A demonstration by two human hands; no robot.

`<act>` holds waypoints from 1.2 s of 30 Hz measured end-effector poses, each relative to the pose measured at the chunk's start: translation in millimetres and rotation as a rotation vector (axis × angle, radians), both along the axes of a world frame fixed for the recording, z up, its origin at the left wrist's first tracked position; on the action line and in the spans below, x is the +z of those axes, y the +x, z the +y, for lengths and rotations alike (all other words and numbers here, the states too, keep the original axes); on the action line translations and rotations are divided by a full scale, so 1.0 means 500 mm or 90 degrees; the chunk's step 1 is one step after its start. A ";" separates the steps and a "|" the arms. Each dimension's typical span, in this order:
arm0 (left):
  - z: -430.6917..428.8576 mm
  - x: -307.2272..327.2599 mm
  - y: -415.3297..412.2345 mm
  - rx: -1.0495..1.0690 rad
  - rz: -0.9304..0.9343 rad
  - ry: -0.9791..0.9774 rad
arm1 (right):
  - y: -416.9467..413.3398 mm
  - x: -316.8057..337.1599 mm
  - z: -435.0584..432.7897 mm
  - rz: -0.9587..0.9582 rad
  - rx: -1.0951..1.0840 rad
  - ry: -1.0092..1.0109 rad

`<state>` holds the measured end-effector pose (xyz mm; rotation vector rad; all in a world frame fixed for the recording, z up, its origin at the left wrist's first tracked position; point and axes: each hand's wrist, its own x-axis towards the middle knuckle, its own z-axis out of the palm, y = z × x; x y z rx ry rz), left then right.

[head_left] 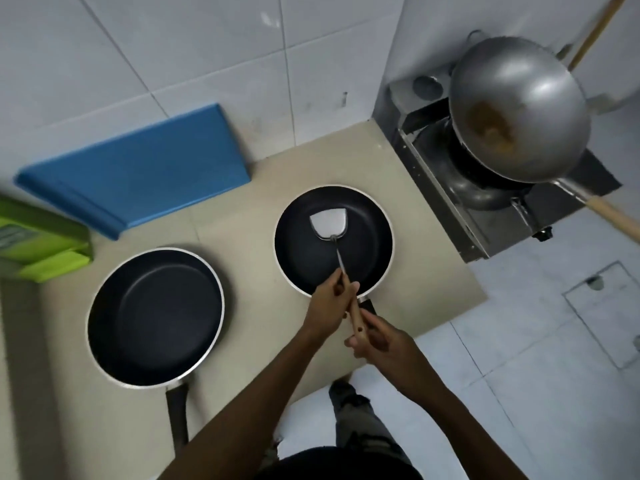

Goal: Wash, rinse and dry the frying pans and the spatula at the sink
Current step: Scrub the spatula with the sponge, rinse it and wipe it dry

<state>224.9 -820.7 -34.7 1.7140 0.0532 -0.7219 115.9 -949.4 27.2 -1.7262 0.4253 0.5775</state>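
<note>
I have both hands on the spatula (329, 221). My left hand (329, 304) grips it where the metal shank meets the wooden handle, and my right hand (379, 344) is curled round the lower end of the handle. I cannot tell whether the right fingers also catch the pan's black handle (367, 306) just under it. The blade lies flat on the floor of the right frying pan (301, 251). The other frying pan (154, 317) sits apart to the left on the same worktop (249, 209). No sink shows in this view, so I judge nothing has been washed and everything still needs carrying.

The first risk I see is the metal blade dragging across the dark coating if I pull the spatula back instead of lifting it. The second is the right pan itself. It sits close to the worktop's front edge with its handle past it, so a tug on the spatula, or a right hand snagged on that handle, could tip it onto the tiled floor (519, 358). The left pan's handle (177, 414) also overhangs toward my body and a hip could knock it. On my right, the wok's wooden handle (613, 216) juts out from the stove (485, 216). A wide swing that way could catch it.
</note>
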 end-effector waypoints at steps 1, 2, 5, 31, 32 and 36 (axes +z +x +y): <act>-0.011 -0.008 0.005 0.001 -0.005 0.008 | 0.006 -0.006 -0.015 0.007 0.012 -0.003; -0.024 -0.016 0.010 0.008 -0.001 0.021 | 0.014 -0.011 -0.034 0.012 0.029 -0.008; -0.042 -0.036 0.014 0.047 0.034 0.056 | 0.033 -0.030 -0.075 0.026 0.103 -0.035; -0.098 -0.058 -0.001 0.121 0.108 0.159 | 0.047 -0.134 -0.171 0.037 0.207 -0.160; -0.099 -0.059 0.000 0.119 0.107 0.161 | 0.048 -0.133 -0.173 0.035 0.211 -0.166; -0.099 -0.059 0.011 0.105 0.118 0.177 | 0.055 -0.132 -0.174 0.014 0.222 -0.187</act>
